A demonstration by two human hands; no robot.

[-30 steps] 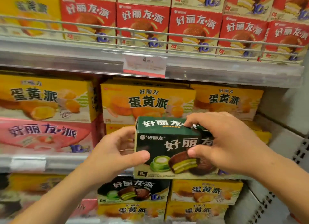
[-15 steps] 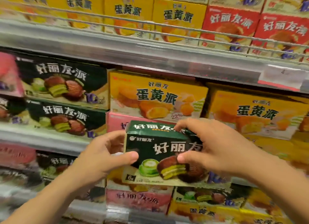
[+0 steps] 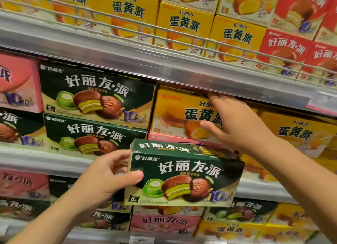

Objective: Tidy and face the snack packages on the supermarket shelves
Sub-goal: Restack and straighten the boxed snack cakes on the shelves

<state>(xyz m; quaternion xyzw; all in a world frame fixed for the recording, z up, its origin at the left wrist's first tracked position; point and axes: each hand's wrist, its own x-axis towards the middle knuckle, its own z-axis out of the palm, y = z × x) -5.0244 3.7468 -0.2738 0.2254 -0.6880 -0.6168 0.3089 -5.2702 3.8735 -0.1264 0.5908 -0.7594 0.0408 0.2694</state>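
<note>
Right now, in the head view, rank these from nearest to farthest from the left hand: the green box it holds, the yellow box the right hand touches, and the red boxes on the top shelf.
1. Held green box: gripped by the left hand at its left end.
2. Yellow box: up and right, under the right hand.
3. Red boxes: top shelf, far right.

Right hand leaves the green box for the yellow one on the shelf

The right hand (image 3: 237, 123), which half a second ago pinched the green pie box (image 3: 184, 176) together with the left hand (image 3: 102, 178), has let go and risen to the yellow egg-yolk pie box (image 3: 175, 112), fingers (image 3: 220, 98) spread over its upper right corner. The left hand alone now grips the green box, thumb across its front.
</note>
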